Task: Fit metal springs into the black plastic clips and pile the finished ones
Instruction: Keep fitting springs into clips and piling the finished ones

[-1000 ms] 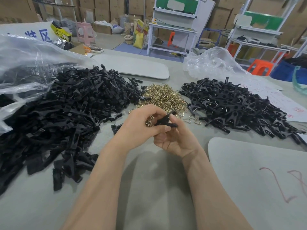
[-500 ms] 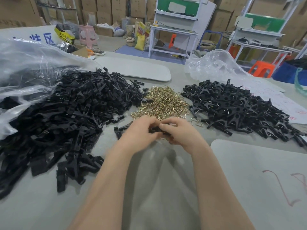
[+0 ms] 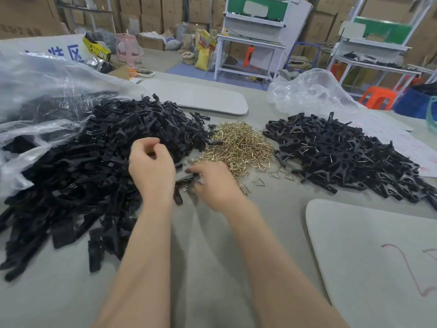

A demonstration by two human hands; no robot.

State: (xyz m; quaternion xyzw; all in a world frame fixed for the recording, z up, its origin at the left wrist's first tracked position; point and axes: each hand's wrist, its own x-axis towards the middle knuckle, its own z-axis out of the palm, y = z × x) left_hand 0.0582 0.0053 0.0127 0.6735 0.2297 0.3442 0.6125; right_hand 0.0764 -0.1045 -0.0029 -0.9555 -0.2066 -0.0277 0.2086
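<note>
1. The left hand [image 3: 151,169] is lifted over the near edge of the left pile [image 3: 89,166], back of the hand towards the camera
2. Its fingers [image 3: 147,144] are curled in towards the palm; I cannot tell whether they hold anything, as the gap between them is dark and blurred
3. The right hand [image 3: 214,183] is low over the table [image 3: 208,268], just beside the near edge of the springs [image 3: 238,147]
4. Its thumb and fingertips pinch a black clip [image 3: 185,180], which sticks out to the left towards the left hand; the hand is smeared by motion, so the exact grip is not clear
5. The springs are a brass-coloured heap in the middle of the table, between the two black piles, with a few loose ones [image 3: 260,182] scattered on the near side
6. The left pile is loose black clip parts, spilling out of a clear bag [image 3: 35,95]; one stray part [image 3: 178,197] lies on the table between the two wrists
7. The right pile [image 3: 343,155] is black clips with metal showing in them, well apart from the hands
8. A second crumpled clear bag [image 3: 307,93] lies behind the right pile, and paper [image 3: 406,147] lies at its far side
9. One grey pad [image 3: 196,98] lies at the far side of the table and another [image 3: 378,268], with red marks on it, at the near right
</note>
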